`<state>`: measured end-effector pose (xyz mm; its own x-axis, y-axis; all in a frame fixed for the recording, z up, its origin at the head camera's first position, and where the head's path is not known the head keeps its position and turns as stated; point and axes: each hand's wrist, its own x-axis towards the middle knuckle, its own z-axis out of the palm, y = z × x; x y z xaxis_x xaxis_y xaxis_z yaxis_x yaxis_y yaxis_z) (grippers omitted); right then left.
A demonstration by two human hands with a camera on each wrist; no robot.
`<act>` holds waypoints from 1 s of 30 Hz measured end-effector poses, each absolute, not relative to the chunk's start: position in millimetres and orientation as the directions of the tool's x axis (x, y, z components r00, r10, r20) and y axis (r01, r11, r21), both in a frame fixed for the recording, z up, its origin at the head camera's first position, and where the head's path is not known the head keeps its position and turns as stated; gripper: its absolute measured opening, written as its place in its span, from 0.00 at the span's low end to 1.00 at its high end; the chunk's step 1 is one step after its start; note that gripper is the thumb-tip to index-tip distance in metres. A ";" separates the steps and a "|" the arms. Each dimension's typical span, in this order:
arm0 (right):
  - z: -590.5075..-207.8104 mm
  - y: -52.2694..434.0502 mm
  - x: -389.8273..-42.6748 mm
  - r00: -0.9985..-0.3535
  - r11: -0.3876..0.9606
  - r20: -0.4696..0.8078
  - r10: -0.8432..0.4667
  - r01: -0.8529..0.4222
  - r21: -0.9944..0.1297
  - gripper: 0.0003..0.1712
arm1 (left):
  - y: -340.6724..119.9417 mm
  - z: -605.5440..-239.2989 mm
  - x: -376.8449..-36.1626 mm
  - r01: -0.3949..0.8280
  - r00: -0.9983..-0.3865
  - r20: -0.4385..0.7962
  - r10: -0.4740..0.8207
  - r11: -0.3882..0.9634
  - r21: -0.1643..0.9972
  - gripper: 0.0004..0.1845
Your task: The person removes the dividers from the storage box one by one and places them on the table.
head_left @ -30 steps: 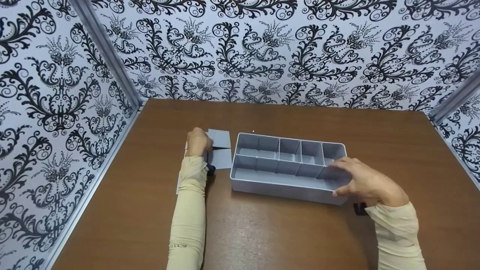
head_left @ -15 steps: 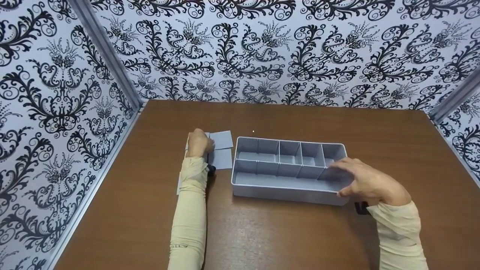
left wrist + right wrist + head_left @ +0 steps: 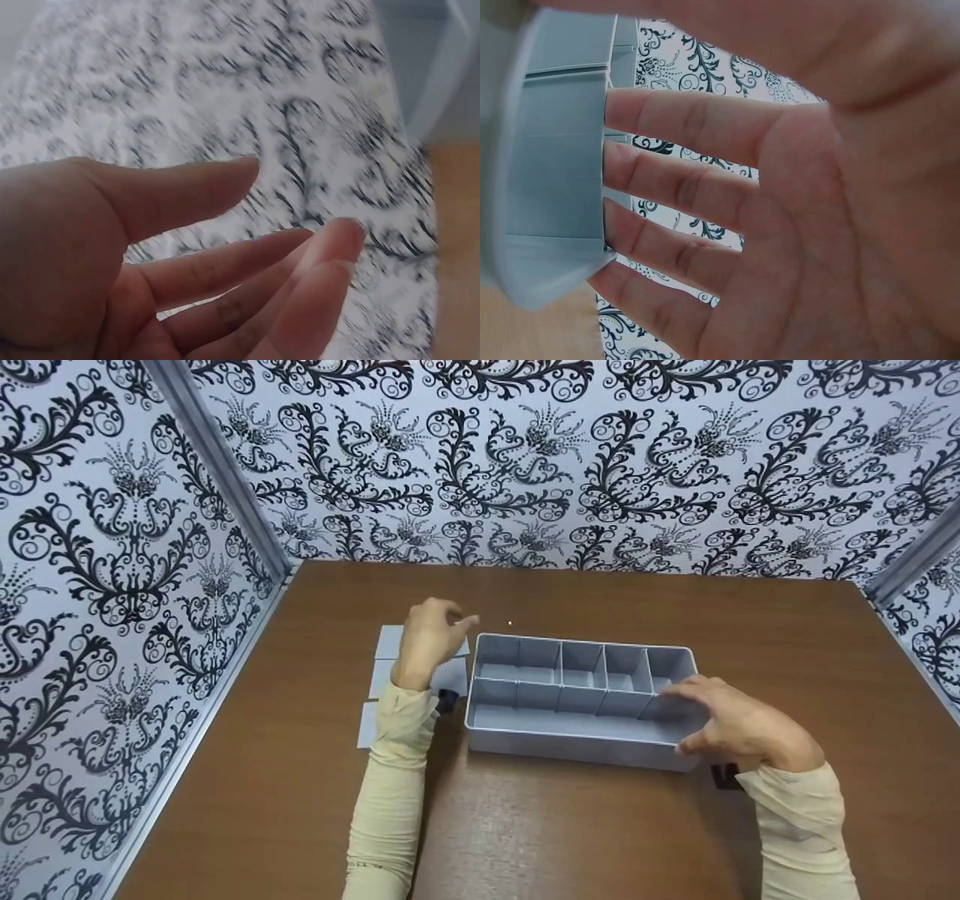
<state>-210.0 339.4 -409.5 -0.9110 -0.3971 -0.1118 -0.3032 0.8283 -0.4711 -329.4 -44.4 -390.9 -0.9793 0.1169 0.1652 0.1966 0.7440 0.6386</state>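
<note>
Head view shows, at the far left of the brown table (image 3: pixel 570 840), several flat grey divider pieces (image 3: pixel 382 660) lying side by side in a loose column. The left hand (image 3: pixel 431 637) is raised just above them, its fingers loosely spread and pointing toward the tray; the left wrist view shows the palm bare, thumb (image 3: pixel 187 191) and fingers (image 3: pixel 300 255) apart with only patterned wall behind them, so it holds nothing. The grey divider pieces lie directly under and to the left of this hand, which is by far the nearer of the two to them.

Just to the right stands the grey compartment tray (image 3: pixel 577 739), its long axis running left to right across the table, with a row of small cells along the far side and one long channel along the near side. Its left end wall is close beside the left hand.

The right hand (image 3: pixel 739 724) rests at the tray's right end, fingers straight and spread over the rim; the right wrist view shows the fingertips (image 3: pixel 622 169) lying against the tray wall, steadying rather than clasping. A small dark object (image 3: pixel 721 775) lies on the table beside the right wrist, too hidden to identify.
</note>
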 end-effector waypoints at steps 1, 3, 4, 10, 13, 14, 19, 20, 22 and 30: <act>-409.7 338.9 -210.4 -0.911 0.829 -0.115 -0.395 -0.300 -0.472 0.43 | -41.2 -388.6 -325.5 0.212 -0.976 0.173 0.131 0.740 0.639 0.17; -409.7 337.9 -210.9 -0.912 0.831 -0.116 -0.393 -0.298 -0.470 0.43 | -34.7 -384.8 -318.0 0.228 -0.973 0.174 0.150 0.728 0.647 0.17; -409.6 337.6 -211.0 -0.913 0.831 -0.114 -0.392 -0.299 -0.469 0.43 | -31.3 -383.3 -314.4 0.229 -0.973 0.167 0.159 0.721 0.654 0.17; -409.3 336.7 -210.4 -0.920 0.838 -0.089 -0.381 -0.302 -0.455 0.43 | -4.2 -376.6 -298.8 0.258 -0.963 0.117 0.242 0.709 0.656 0.18; -410.6 335.4 -210.0 -0.923 0.839 -0.082 -0.375 -0.300 -0.455 0.42 | 11.3 -373.1 -292.9 0.292 -0.950 0.116 0.288 0.700 0.652 0.18; -411.1 334.8 -209.9 -0.924 0.839 -0.080 -0.374 -0.300 -0.455 0.42 | 16.2 -371.9 -291.1 0.300 -0.947 0.115 0.301 0.694 0.654 0.18; -413.1 333.7 -208.3 -0.925 0.839 -0.072 -0.374 -0.305 -0.450 0.42 | 40.2 -369.9 -284.2 0.309 -0.939 0.092 0.330 0.700 0.643 0.17; -413.1 333.4 -208.0 -0.924 0.838 -0.071 -0.375 -0.305 -0.452 0.42 | 44.1 -370.2 -283.4 0.308 -0.940 0.092 0.328 0.704 0.640 0.17; -412.7 332.4 -207.7 -0.924 0.837 -0.070 -0.376 -0.306 -0.453 0.42 | 50.9 -371.8 -282.6 0.310 -0.942 0.100 0.320 0.721 0.620 0.17; -409.3 326.0 -205.5 -0.922 0.843 -0.092 -0.376 -0.300 -0.446 0.43 | 64.9 -383.7 -285.0 0.278 -0.960 0.126 0.251 0.794 0.540 0.14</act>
<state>-205.5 326.0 -409.3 -0.9220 -0.3762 -0.0915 -0.2998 0.8433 -0.4461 -285.0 64.9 -383.7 -0.9599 0.2506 0.1260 0.2782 0.7941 0.5404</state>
